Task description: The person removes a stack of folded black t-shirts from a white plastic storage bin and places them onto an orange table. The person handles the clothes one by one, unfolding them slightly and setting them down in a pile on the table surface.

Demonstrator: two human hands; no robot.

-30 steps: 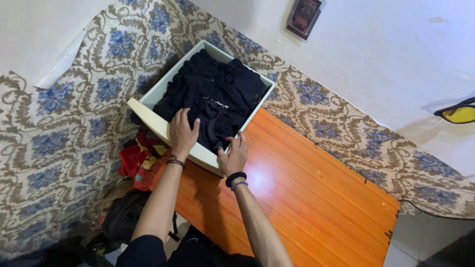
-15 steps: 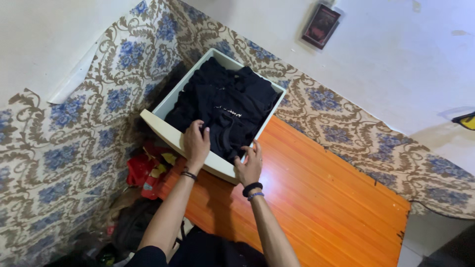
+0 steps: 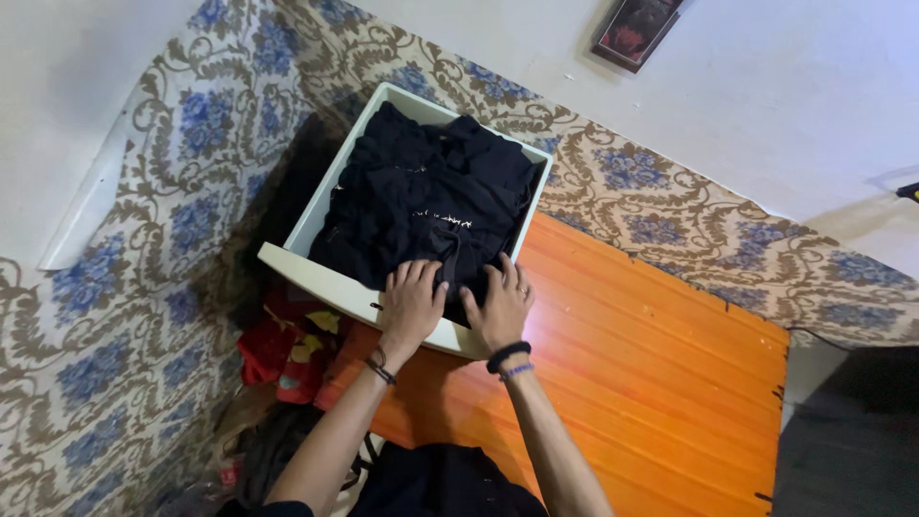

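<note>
A white wall [image 3: 766,105] rose behind, with a small dark-framed picture [image 3: 637,29] hung on it. A floral carpet [image 3: 153,249] in blue and tan covered the floor. An orange wooden board [image 3: 651,383] lay across it, glossy under the light.

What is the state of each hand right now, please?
Left hand: open, fingers spread flat on the black clothes at the front of the white drawer; holding nothing.
Right hand: open, pressing flat on the same clothes; holding nothing.

Probably a home bedroom: clothes drawer [image 3: 316,273], patterned floral fabric [image 3: 172,220], framed picture [image 3: 637,29] on the wall.
</note>
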